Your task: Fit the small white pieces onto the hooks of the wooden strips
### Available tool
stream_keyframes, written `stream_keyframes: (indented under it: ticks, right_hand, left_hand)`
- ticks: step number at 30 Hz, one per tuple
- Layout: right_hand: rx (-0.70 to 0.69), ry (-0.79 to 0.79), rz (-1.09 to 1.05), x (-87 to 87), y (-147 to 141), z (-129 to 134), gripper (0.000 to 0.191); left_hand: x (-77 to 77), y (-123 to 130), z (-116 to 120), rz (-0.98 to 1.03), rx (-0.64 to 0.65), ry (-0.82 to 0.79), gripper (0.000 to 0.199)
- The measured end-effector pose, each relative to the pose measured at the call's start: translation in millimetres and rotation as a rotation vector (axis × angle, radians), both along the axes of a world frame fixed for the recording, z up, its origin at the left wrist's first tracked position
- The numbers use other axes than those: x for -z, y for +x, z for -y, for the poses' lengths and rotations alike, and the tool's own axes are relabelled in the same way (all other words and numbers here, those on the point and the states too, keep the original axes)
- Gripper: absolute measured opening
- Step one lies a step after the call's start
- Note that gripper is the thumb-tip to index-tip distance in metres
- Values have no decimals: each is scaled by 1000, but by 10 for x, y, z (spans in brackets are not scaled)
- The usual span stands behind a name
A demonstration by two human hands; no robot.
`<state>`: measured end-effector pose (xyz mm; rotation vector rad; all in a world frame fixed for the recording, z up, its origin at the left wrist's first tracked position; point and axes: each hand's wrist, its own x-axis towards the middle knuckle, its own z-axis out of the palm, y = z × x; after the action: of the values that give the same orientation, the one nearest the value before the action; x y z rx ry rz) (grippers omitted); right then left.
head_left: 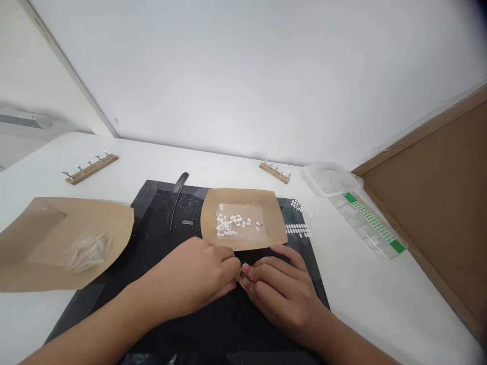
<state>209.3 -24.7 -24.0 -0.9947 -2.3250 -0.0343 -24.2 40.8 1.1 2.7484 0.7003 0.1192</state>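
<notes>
My left hand [201, 271] and my right hand [279, 289] meet over the black mat [182, 329], fingertips pinched together. Between them is a tiny brownish piece [240, 275], mostly hidden by the fingers. Just beyond the hands lies a brown paper tray [279, 218] with several small white oval pieces [225, 225] on a clear sheet. A clear narrow piece [187, 222] rests on the mat left of that tray, near a black curved file [177, 197].
At the left, another paper tray [41, 213] holds clear plastic pieces. Two wooden strips with metal clips [91, 168] stand farther back. White oval stickers [299, 229] lie at the mat's right edge, beside a clear case with a green label [375, 225].
</notes>
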Motion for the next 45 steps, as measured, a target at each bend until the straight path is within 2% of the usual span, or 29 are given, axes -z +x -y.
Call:
stream_keyframes:
  ticks: [3, 7, 13, 17, 23, 26, 30, 33, 39, 45]
  right_hand:
    - [8, 16, -5, -43, -26, -4, 28]
    - [25, 72, -26, -46, -37, 18, 21]
    - [20, 1, -69, -29, 16, 10, 14]
    - [32, -47, -152, -11, 85, -19, 23]
    - [19, -199, -173, 18, 115, -53, 41]
    - [-4, -217, -181, 9, 107, -59, 37]
    - [-21, -229, -192, -4, 106, -63, 32]
    - [-29, -237, -194, -8, 105, -67, 30]
    - [-30, -229, -184, -14, 108, -74, 23]
    - [-38, -214, -196, -27, 128, -64, 20]
  left_hand:
    - [-23, 9, 6, -16, -15, 1, 15]
    - [-58, 20, 29, -34, -25, 26, 15]
    - [-52, 10, 18, -16, -29, 20, 13]
    - [-20, -16, -37, 46, -50, -76, 11]
    - [-30, -11, -17, 19, -66, -76, 14]
    - [-34, 17, 12, 19, -84, -84, 17]
    - [6, 51, 52, 67, -100, -95, 11]
    - [60, 65, 65, 140, -131, -149, 9]
    - [128, 96, 69, 291, -177, -277, 20]
    - [143, 131, 112, 326, -197, -334, 20]
